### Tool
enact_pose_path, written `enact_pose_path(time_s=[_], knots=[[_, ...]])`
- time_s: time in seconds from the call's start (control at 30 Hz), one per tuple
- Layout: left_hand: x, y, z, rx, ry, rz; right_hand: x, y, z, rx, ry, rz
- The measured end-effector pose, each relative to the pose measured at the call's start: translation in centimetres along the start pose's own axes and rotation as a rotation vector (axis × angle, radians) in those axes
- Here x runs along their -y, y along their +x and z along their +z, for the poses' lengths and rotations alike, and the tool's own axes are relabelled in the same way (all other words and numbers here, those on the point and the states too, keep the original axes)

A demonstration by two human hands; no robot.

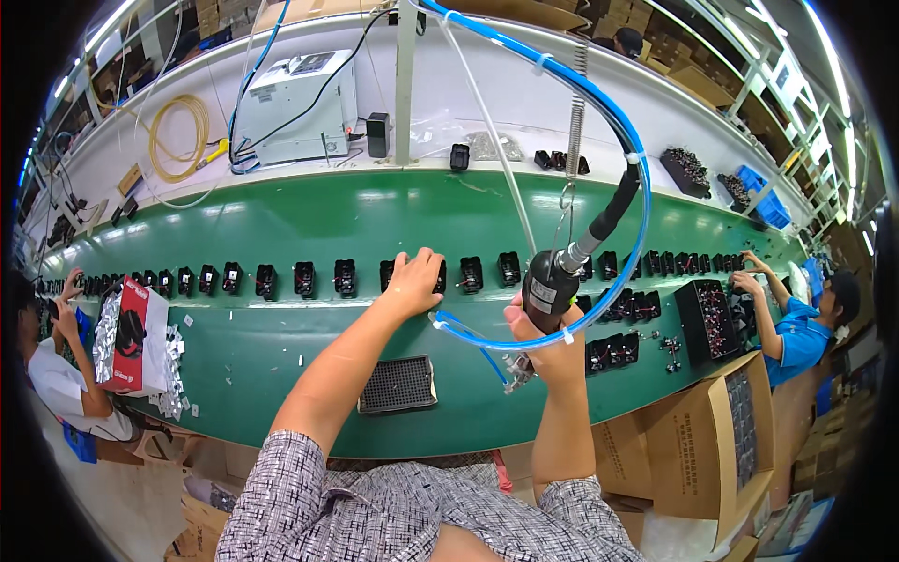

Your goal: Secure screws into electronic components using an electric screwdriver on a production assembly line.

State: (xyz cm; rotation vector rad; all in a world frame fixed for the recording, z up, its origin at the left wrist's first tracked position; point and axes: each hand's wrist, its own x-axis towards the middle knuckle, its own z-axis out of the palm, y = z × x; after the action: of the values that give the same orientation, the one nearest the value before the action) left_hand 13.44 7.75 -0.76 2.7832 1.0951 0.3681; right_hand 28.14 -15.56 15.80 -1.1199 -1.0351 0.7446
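A long row of small open black plastic housings, with small parts and wires inside, runs across the green bench. My left hand [413,284] is closed over one black housing [387,273] in the middle of that row, and its fingers cover part of it. Just right of the hand stands another black housing [471,274]. My right hand [551,345] grips a black powered screwdriver [549,290], which hangs from a spring and a blue hose. The tool's lower end is hidden behind my hand and the hose.
A black grid tray [398,385] lies near the front edge. More black housings [612,352] sit at right beside a black bin [706,319] of parts. An open carton [693,440] stands below. Co-workers sit at both ends; a red-white box [134,337] is at left.
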Motion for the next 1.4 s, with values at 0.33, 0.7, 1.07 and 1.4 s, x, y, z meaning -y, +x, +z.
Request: enact_pose_path(time_s=[0.33, 0.7, 1.07, 1.4], knots=[[-5.5, 2.5, 1.4, -0.294, 0.241, 0.125, 0.6, -0.2, 1.1, -0.033, -0.007, -0.073], [1.4, -14.2, -5.0, -0.207, -0.688, 0.087, -1.9, 0.3, 6.8, 0.05, 0.014, -0.052], [5.0, -18.2, -5.7, -0.274, -0.877, -0.08, 0.0, 4.1, 16.2, 0.1, 0.087, -0.106], [3.3, -19.0, -3.7, -0.152, -0.823, -0.067, -2.6, 4.4, 19.4, 0.082, 0.168, -0.167]])
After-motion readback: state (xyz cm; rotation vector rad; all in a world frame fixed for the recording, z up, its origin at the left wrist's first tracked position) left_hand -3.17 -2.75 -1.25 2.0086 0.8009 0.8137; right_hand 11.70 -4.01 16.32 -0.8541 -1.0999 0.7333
